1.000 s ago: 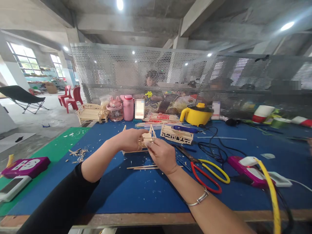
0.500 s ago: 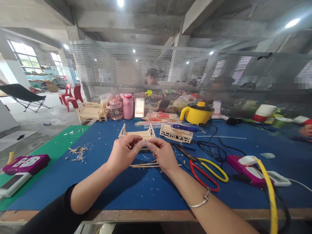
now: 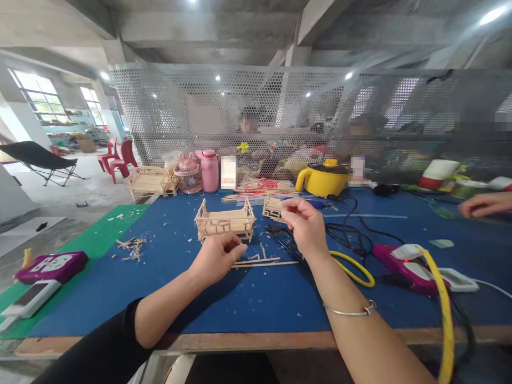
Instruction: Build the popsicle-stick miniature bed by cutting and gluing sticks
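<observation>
My left hand (image 3: 218,257) hovers just in front of a small wooden stick frame (image 3: 224,224) with raised corner posts. Its thumb and fingers are pinched together; whatever lies between them is too small to name. Farther right, my right hand (image 3: 307,226) has its fingers curled over a smaller wooden lattice piece (image 3: 272,208) and a blue corded tool (image 3: 316,204) lying on it. That hand hides the tool's left end, and what its fingertips grip does not show. Thin wooden sticks (image 3: 264,262) lie between the hands.
Scissors with a yellow handle loop (image 3: 356,272) lie partly under my right forearm. Black cords (image 3: 352,234) run toward a purple power strip (image 3: 400,266). Wood scraps (image 3: 132,248) are at left; a yellow pot (image 3: 326,180) stands behind. Another person's hand (image 3: 486,204) is at far right.
My hands, together before in front of the stick frame, have parted. The right moved right and away to the blue tool; the left dropped slightly lower, uncovering the frame.
</observation>
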